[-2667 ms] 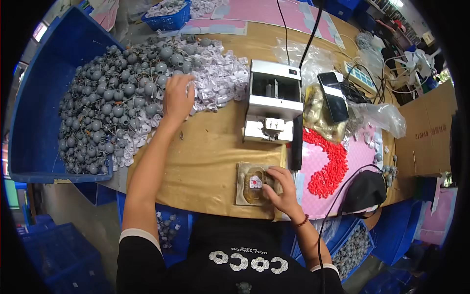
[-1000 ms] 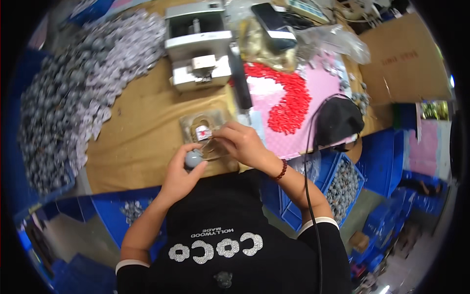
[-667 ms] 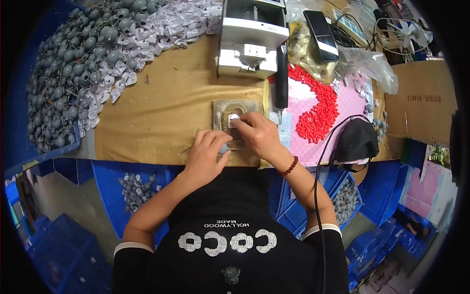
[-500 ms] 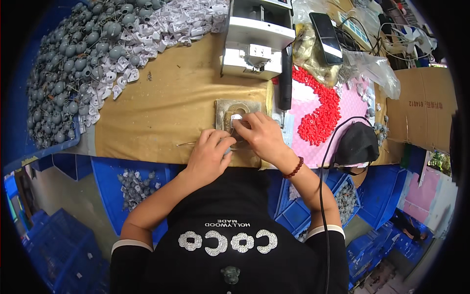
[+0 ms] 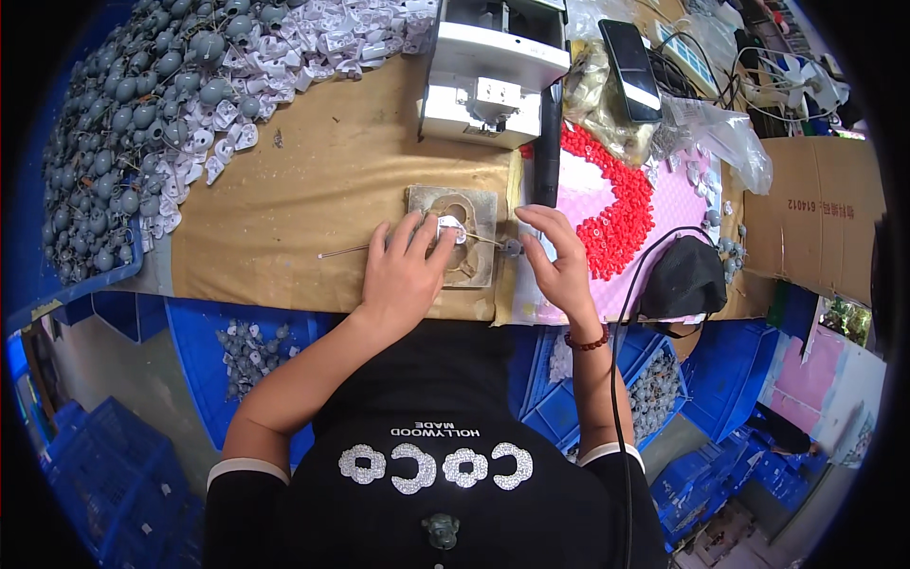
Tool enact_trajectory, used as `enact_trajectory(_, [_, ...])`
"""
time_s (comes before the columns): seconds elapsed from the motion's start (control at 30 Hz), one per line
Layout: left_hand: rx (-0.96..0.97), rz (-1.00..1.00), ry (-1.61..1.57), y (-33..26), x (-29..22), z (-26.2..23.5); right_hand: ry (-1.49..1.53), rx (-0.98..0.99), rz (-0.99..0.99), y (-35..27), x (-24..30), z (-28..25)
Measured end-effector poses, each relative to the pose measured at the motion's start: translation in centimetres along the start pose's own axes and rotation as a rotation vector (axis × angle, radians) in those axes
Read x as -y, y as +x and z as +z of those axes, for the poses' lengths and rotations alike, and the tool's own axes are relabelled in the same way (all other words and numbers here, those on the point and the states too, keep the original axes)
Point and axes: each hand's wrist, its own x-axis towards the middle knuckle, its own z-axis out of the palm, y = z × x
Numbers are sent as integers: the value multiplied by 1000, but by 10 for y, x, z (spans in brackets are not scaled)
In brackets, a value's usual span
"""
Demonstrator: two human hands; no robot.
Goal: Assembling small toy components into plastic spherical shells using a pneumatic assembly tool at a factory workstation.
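A small white plastic part (image 5: 451, 228) lies in the cut-out of a square metal block (image 5: 482, 275) on the table. My left hand (image 5: 403, 280) rests at the block's left side, its bent fingers closed onto this part. From beneath that hand a thin rod (image 5: 341, 251) sticks out to the left. A thin wire (image 5: 485, 241) runs right from the block to a small grey piece (image 5: 512, 247). Just beyond this piece my right hand (image 5: 564, 270) hovers open, thumb and fingers apart, holding nothing I can see.
Grey round parts (image 5: 123, 119) and white plastic pieces (image 5: 327, 43) are heaped at the far left. A white machine (image 5: 493, 95) stands beyond the block, beside a dark electric screwdriver (image 5: 547, 156). Red small parts (image 5: 616, 209) lie at right, with a black pouch (image 5: 687, 277) and a phone (image 5: 629, 71).
My right hand has left the white part, moving right and opening. My left hand has shifted up over the block, its fingertips now on the white part. The view has moved slightly.
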Motion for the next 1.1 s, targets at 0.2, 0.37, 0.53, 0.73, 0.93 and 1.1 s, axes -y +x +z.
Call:
enact_trajectory(0.2, [-15, 31, -60, 3, 5, 3, -304, 90, -138, -13, -8, 13])
enact_trajectory(0.37, [-24, 46, -62, 5, 7, 4, -203, -207, -20, -12, -17, 33])
enact_trajectory(0.53, [-22, 53, -49, 5, 8, 3, 902, -211, 125, 11, -18, 47])
enact_trajectory(0.73, [-46, 67, -108, 5, 14, 4, 960, 248, 418, 40, 10, 33])
enact_trajectory(0.93, [-43, 66, -148, 9, 16, 0, 160, 246, 156, 46, 17, 42])
enact_trajectory(1.1, [3, -2, -189, 14, 17, 3, -99, 108, -37, 42, 18, 48])
